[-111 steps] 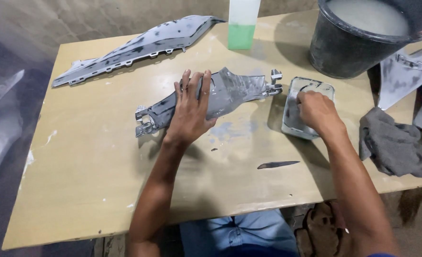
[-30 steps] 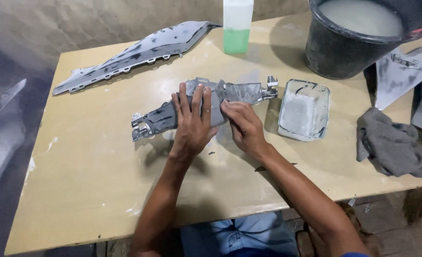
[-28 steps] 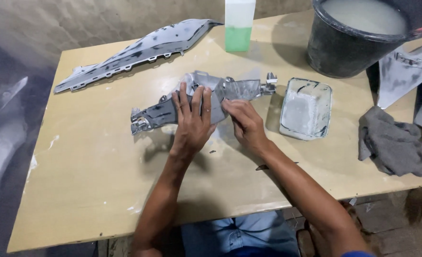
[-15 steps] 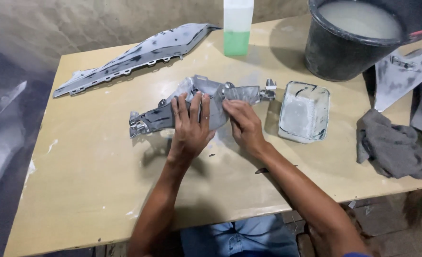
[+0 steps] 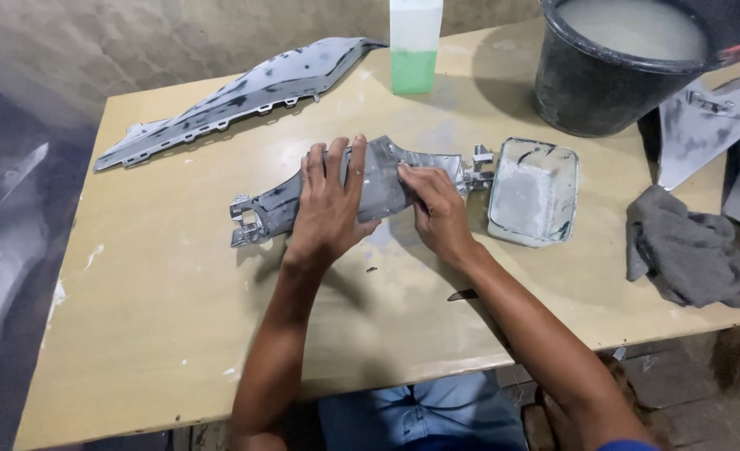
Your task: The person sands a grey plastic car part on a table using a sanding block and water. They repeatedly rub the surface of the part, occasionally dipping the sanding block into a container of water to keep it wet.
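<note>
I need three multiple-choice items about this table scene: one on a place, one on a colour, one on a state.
1. Where is the grey cloth?
A. the table's right edge
B. inside the bucket
C. under the bottle

2. What colour is the liquid in the bottle?
A. red
B. green
C. blue

3. How is the left hand?
A. lifted clear
B. pressed flat on the grey panel
C. inside the tray

Answers: 1 A, it lies right of the tray; 2 B, its lower part is green; 3 B, fingers spread on the panel.
</note>
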